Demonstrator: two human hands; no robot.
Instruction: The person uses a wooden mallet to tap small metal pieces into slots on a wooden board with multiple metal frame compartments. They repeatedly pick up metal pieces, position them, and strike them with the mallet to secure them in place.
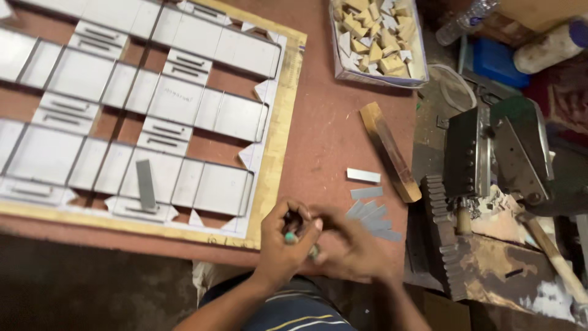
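A small object with a green tip (290, 238) sits pinched between both hands at the near edge of the counter (324, 141), just above the person's lap. The left hand (283, 240) is clenched around it, thumb laid across the top; the right hand (348, 250) closes in against the left from the other side, its fingers curled, though whether it grips the same piece or only steadies it I cannot tell.

Working so close to the edge, it seems wise to keep the piece over the counter, so that anything dropped lands on the surface. A firm left-hand pinch with light fingertip work from the right would likely suit so small a part.

Just beside the right hand lies a fan of thin grey metal strips (371, 213), with one more strip (363, 175) apart beyond them and a wooden block (388, 151) further on. To the left a framed board (278, 135) carries rows of grey metal panels (79, 75).

The object itself is mostly covered by fingers and blurred; its shape is unclear. The box of wooden pieces (376, 38) and the board are cut off by the frame.
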